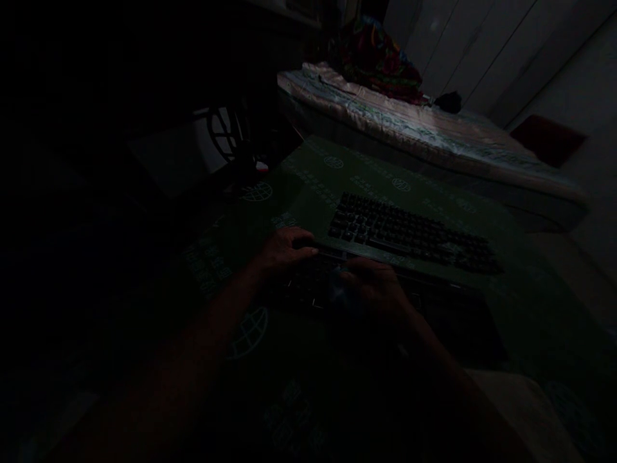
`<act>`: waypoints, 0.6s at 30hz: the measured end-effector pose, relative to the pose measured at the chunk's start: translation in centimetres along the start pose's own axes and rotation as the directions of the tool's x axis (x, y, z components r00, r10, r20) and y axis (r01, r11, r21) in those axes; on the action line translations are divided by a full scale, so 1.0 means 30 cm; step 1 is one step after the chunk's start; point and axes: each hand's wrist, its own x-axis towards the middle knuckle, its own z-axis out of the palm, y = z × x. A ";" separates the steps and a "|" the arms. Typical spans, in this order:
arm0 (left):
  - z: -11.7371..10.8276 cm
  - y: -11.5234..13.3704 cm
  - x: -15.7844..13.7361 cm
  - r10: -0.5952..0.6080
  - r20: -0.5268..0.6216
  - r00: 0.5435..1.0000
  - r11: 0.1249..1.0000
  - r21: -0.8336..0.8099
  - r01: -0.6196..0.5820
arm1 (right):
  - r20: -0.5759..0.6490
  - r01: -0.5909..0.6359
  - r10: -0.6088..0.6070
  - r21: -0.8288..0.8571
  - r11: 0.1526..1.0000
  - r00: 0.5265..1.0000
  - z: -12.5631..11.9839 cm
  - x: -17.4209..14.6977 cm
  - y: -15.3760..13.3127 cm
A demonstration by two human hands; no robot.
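The light is very dim. A long dark panel (456,315), which looks like a keyboard base with thin pale outlines on it, lies in front of me on a green printed mat. My left hand (285,249) grips its far edge near the left end, thumb and fingers slightly apart. Over the panel's left half, my right hand (378,283) is closed around a bluish, blurred thing (343,289) that looks like a cloth, touching or just above the panel. Behind the panel lies a black keyboard section (409,228) with rows of keys.
The green mat (308,173) bears white globe prints and lettering. Beyond it stands a bed (385,122) with a patterned dark bundle (376,61). A round fan-like grille (224,132) is at the left, and a pale item (520,405) lies at the lower right.
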 end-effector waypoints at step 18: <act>0.001 -0.008 0.001 -0.040 -0.016 0.999 0.999 -0.010 0.040 | -0.031 0.010 -0.012 -0.056 0.998 0.999 0.036 0.019 0.024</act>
